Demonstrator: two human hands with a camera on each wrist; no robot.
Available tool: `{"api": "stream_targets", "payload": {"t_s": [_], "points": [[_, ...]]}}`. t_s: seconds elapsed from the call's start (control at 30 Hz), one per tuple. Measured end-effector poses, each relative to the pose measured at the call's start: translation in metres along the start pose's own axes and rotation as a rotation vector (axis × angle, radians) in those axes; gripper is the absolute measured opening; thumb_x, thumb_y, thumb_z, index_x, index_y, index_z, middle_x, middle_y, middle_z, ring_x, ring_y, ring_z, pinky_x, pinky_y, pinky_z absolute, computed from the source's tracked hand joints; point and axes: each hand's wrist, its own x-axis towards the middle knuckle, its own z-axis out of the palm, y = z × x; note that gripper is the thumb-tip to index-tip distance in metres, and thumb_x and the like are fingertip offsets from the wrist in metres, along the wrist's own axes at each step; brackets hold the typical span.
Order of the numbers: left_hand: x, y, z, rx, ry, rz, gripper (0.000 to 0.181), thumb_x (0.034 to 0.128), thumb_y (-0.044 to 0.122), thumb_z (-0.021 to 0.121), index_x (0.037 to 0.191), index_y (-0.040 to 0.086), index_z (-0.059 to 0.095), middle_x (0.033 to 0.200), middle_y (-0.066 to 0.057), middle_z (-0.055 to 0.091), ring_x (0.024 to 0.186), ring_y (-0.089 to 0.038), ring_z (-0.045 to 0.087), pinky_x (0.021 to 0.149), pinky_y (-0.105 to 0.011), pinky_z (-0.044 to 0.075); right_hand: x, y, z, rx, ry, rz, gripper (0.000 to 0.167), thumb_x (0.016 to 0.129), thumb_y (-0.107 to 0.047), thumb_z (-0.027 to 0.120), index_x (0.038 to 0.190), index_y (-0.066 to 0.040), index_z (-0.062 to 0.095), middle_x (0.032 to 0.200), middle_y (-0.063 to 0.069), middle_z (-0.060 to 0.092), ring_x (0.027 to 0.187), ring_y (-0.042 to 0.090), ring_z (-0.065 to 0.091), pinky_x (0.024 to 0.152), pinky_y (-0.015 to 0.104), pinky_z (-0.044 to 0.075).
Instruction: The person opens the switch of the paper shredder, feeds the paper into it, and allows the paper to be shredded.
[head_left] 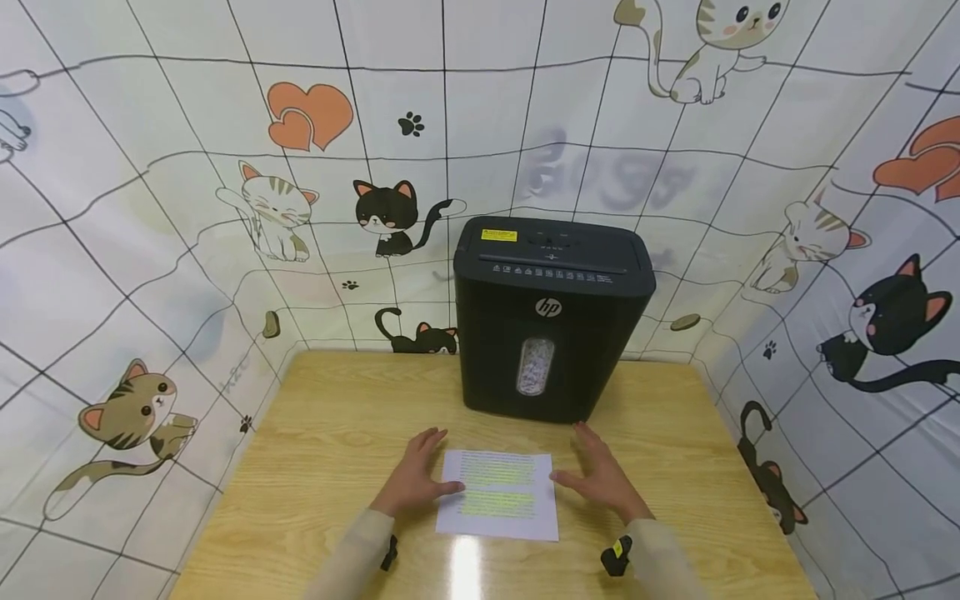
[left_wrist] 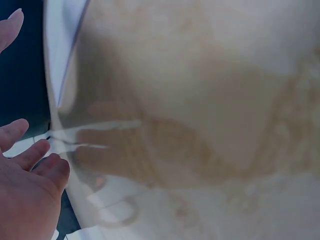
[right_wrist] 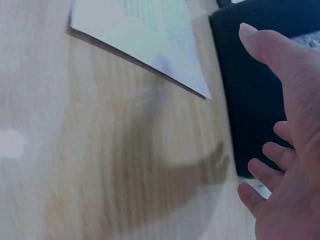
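A white sheet of paper (head_left: pixel 497 525) lies flat on the wooden table (head_left: pixel 337 433), its lines of print crossed by two pale yellow blocks. The left hand (head_left: pixel 411 477) is at its left edge, fingers extended and the thumb held apart, the thumb tip seen over the margin; whether it touches the paper is hard to tell from above. The right hand (head_left: pixel 603 483) is spread too, beside the right edge, its thumb pointing in toward the paper and its fingers reaching forward near the base of the shredder. Neither hand grips anything.

The black shredder (head_left: pixel 487 358) stands upright just beyond the paper, with a yellow label (head_left: pixel 498 236) on top and a clear window (head_left: pixel 536 367) showing pale shreds. Light sleeves (head_left: pixel 352 554) cover both forearms. Behind, the white wall covering (head_left: pixel 495 108) carries cartoon cats, hearts and paw prints.
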Motion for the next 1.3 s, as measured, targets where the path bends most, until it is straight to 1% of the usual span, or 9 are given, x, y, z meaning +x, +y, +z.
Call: {"api": "stream_targets", "payload": {"t_s": [0.13,0.3,0.47,0.53,0.67,0.8,0.9,1.07,1.3], "points": [[0.001,-0.001,0.003,0.047,-0.009,0.029,0.103,0.0733,0.054,0.088,0.155,0.011,0.042,0.164,-0.016,0.034,0.149,-0.039,0.038,0.113,-0.056,0.042,0.005,-0.002,0.013,-0.024,0.007,-0.027,0.106,0.082,-0.047,0.084,0.160,-0.003,0.029,0.167,0.024,0.026,0.153,0.048,0.025,0.120,0.067,0.026],[-0.002,0.007,0.005,0.081,-0.039,0.069,0.099,0.0755,0.048,0.088,0.153,0.005,0.044,0.162,-0.019,0.035,0.148,-0.040,0.038,0.112,-0.056,0.044,0.005,-0.004,0.027,-0.050,0.022,-0.070,0.094,0.083,-0.039,0.085,0.156,-0.002,0.039,0.165,0.020,0.033,0.152,0.045,0.030,0.120,0.063,0.030],[-0.005,0.011,0.014,0.172,-0.074,0.093,0.099,0.0771,0.051,0.086,0.153,0.004,0.044,0.162,-0.017,0.035,0.145,-0.038,0.044,0.108,-0.050,0.049,0.002,-0.012,0.040,-0.074,0.016,-0.123,0.087,0.081,-0.034,0.087,0.149,0.001,0.047,0.161,0.021,0.040,0.148,0.045,0.037,0.117,0.063,0.034],[-0.006,0.011,0.017,0.203,-0.071,0.109,0.098,0.0767,0.052,0.086,0.151,0.003,0.046,0.161,-0.017,0.037,0.144,-0.038,0.045,0.107,-0.049,0.050,0.002,-0.014,0.045,-0.111,0.019,-0.143,0.087,0.079,-0.034,0.088,0.148,0.002,0.048,0.158,0.022,0.044,0.146,0.045,0.040,0.116,0.062,0.035],[-0.007,0.011,0.020,0.227,-0.052,0.128,0.094,0.0762,0.050,0.087,0.148,0.001,0.051,0.159,-0.018,0.040,0.144,-0.038,0.044,0.109,-0.050,0.048,0.001,-0.016,0.052,-0.160,0.019,-0.121,0.084,0.078,-0.032,0.088,0.146,0.001,0.051,0.156,0.020,0.047,0.145,0.043,0.042,0.117,0.059,0.035],[-0.010,0.010,0.021,0.218,-0.053,0.110,0.091,0.0776,0.050,0.085,0.148,0.002,0.052,0.161,-0.017,0.040,0.148,-0.039,0.040,0.113,-0.052,0.045,-0.001,-0.014,0.057,-0.171,0.012,-0.089,0.079,0.080,-0.032,0.087,0.144,-0.001,0.055,0.158,0.017,0.045,0.148,0.041,0.040,0.119,0.057,0.035],[-0.011,0.009,0.023,0.225,-0.056,0.097,0.091,0.0786,0.051,0.084,0.149,0.004,0.051,0.162,-0.015,0.040,0.151,-0.038,0.037,0.115,-0.051,0.042,-0.002,-0.012,0.059,-0.176,0.017,-0.096,0.076,0.081,-0.032,0.086,0.143,-0.001,0.056,0.158,0.017,0.045,0.147,0.041,0.040,0.117,0.057,0.037],[-0.011,0.007,0.025,0.244,-0.039,0.114,0.091,0.0777,0.051,0.085,0.148,0.003,0.052,0.161,-0.016,0.043,0.149,-0.039,0.038,0.115,-0.053,0.042,-0.006,-0.013,0.060,-0.209,0.037,-0.119,0.074,0.083,-0.033,0.085,0.142,0.001,0.057,0.157,0.018,0.047,0.146,0.041,0.042,0.115,0.057,0.039],[-0.012,0.013,0.022,0.220,-0.052,0.086,0.091,0.0778,0.049,0.085,0.147,0.002,0.052,0.160,-0.017,0.043,0.150,-0.040,0.037,0.116,-0.054,0.040,-0.010,-0.017,0.060,-0.251,0.037,-0.114,0.071,0.085,-0.035,0.084,0.139,0.003,0.059,0.155,0.017,0.049,0.145,0.039,0.044,0.117,0.053,0.039]]}}
